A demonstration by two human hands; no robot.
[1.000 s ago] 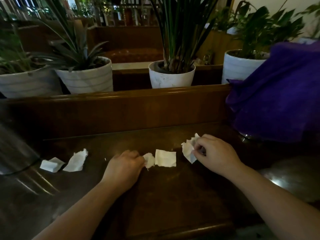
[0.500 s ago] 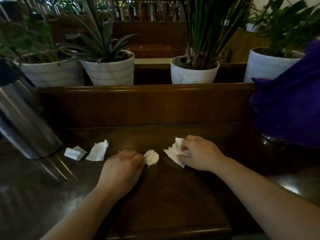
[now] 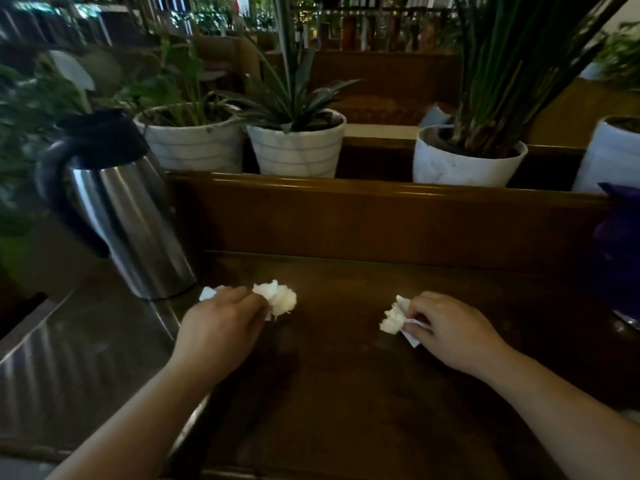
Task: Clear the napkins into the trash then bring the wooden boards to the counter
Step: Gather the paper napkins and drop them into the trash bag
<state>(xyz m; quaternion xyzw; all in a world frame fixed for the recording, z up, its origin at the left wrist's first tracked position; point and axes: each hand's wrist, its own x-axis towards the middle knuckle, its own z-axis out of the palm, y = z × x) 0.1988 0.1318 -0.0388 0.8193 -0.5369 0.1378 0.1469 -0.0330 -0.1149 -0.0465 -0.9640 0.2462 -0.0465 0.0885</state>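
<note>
Just right of the steel jug (image 3: 117, 206), the left hand (image 3: 221, 327) pinches a crumpled napkin (image 3: 277, 297); farther right, the right hand (image 3: 453, 332) clutches another wad (image 3: 393, 318). A loose scrap (image 3: 207, 292) beside the jug could be missed, or either wad could shed pieces on the counter (image 3: 339, 393).

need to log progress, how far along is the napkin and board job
Early. Done: nothing binned; no trash bin shows. In hand: left hand holds a crumpled napkin wad, right hand another wad. Left: a white scrap by the steel jug, then the boards, not in view.

Steel thermal carafe (image 3: 128, 216) with black lid near the dark wooden table's (image 3: 346, 393) left edge; four white potted plants (image 3: 297, 147) behind its back rail; purple cloth (image 3: 620, 244) at right edge.
</note>
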